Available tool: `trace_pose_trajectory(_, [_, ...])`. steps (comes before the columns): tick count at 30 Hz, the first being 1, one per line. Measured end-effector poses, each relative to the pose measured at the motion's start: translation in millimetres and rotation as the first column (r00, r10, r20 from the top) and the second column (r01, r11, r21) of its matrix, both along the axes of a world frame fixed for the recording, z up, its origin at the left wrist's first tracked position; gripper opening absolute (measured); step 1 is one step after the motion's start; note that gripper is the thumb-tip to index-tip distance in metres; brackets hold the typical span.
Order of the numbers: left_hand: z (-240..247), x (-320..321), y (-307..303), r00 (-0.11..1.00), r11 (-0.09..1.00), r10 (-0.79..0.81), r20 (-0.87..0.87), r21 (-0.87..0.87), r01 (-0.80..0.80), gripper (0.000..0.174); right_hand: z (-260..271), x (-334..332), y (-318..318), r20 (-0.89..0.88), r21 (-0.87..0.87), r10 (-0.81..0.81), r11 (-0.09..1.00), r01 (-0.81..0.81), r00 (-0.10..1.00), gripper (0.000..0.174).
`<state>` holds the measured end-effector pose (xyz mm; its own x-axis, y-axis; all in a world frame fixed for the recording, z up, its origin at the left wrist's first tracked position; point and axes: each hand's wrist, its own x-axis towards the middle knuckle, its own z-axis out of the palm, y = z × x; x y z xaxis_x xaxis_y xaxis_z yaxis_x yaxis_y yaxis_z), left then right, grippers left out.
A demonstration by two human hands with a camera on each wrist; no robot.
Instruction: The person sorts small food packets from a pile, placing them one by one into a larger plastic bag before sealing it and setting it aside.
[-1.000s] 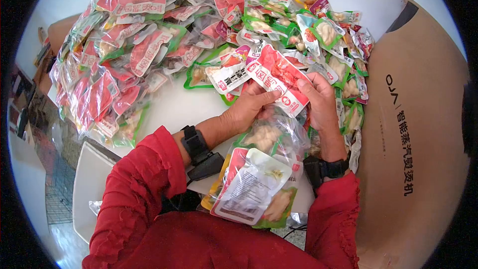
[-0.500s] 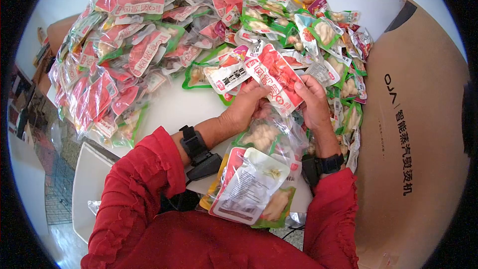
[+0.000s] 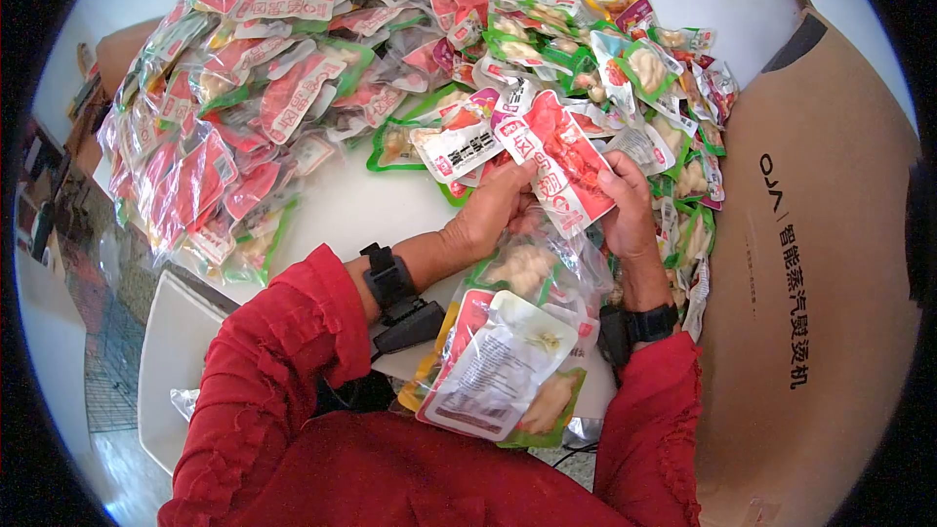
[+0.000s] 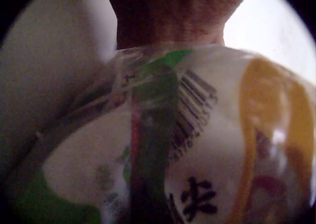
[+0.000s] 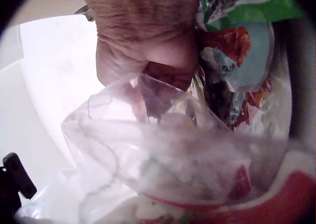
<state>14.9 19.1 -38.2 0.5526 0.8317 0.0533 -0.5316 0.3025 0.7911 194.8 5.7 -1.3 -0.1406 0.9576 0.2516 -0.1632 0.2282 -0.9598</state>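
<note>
In the head view my right hand [image 3: 628,210] pinches a red and white food packet [image 3: 556,161] by its lower right edge, thumb on the printed face. My left hand [image 3: 493,210] is curled at the gathered top of a clear plastic bag [image 3: 583,298], its thumb at the packet's left edge. The bag hangs below both hands with several packets inside, among them a white-backed packet [image 3: 503,366] showing small print. In the left wrist view the bag's film covers a packet with a barcode [image 4: 195,103]. The right wrist view shows the clear film below the right hand [image 5: 148,51].
A heap of loose packets [image 3: 649,68] lies behind the hands on the white table [image 3: 327,210]. Packets in clear bags [image 3: 293,98] are piled high at the left. A tall cardboard box [image 3: 810,234] stands close on the right. A white bin [image 3: 176,371] is at lower left.
The left thumb has slid from the packet's lower face to its left edge. The packet has turned slightly more upright in the right hand. The bag hangs in nearly the same place.
</note>
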Motion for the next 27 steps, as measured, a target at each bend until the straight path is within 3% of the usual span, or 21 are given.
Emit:
trace_pose_trajectory(4, [5,-3,-1,0.999,0.999,-0.033,-0.027,0.003,0.033,0.025,0,0,1,-0.053,-0.008,-0.031,0.999,0.031,0.998,0.018])
trace_pose_trajectory(6, [8,-6,-4,0.954,0.996,0.027,-0.3,0.086,-0.002,0.023,2,1,2,-0.088,-0.037,-0.042,0.999,0.039,0.995,0.017])
trace_pose_trajectory(10, [11,-1,-9,0.975,0.98,0.096,-0.2,0.189,-0.057,0.023,9,-7,-1,-0.173,-0.049,-0.087,0.996,0.08,0.981,0.019])
trace_pose_trajectory(12, [14,-1,-8,0.994,0.999,0.036,-0.105,0.019,-0.035,0.024,10,-7,-2,-0.168,-0.043,-0.071,0.997,0.065,0.983,0.019])
trace_pose_trajectory(15, [8,-4,-1,0.989,0.998,-0.031,-0.144,0.045,0.038,0.025,9,-6,-1,-0.167,-0.033,-0.051,0.998,0.046,0.985,0.019])
trace_pose_trajectory(19, [1,1,1,0.995,1.0,0.013,-0.099,0.018,-0.011,0.027,7,-4,0,-0.149,-0.025,-0.034,0.999,0.031,0.988,0.02])
trace_pose_trajectory(25, [5,-3,2,0.989,0.998,-0.046,-0.144,0.035,0.052,0.032,7,-4,0,-0.162,-0.015,-0.032,0.999,0.03,0.986,0.02])
trace_pose_trajectory(27, [6,-2,1,0.997,0.998,-0.061,-0.056,-0.019,0.061,0.033,7,-4,0,-0.167,-0.015,-0.029,1.0,0.027,0.986,0.02])
